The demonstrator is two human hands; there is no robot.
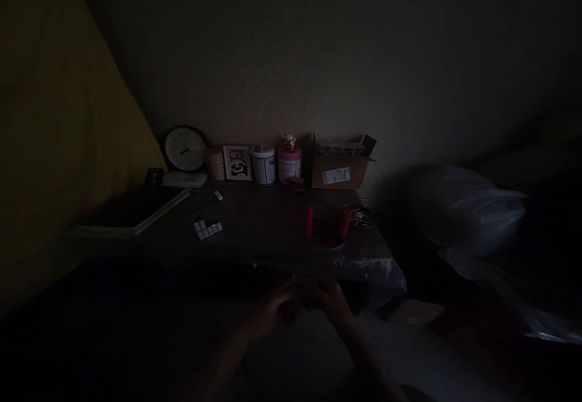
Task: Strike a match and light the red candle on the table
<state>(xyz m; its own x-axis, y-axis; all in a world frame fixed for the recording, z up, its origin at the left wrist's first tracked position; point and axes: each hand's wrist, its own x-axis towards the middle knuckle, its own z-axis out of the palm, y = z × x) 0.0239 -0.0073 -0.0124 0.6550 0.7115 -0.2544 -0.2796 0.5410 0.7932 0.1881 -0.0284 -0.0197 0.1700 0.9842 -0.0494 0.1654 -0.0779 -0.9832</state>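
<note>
Because the room is so dim, it cannot be told whether the fingers of the left hand (273, 310) and right hand (335, 305) are closed on anything. The hands meet, touching, just below the worktop's (264, 220) near edge, close to the body, likely for fine handling. Nearest lies a red object (325, 231), beyond them near the right corner, beside crinkled clear plastic (375, 267).

There is yellow fabric (68, 147), a white tub (264, 165), a pink tub (290, 167) and a brown box (339, 173).
</note>
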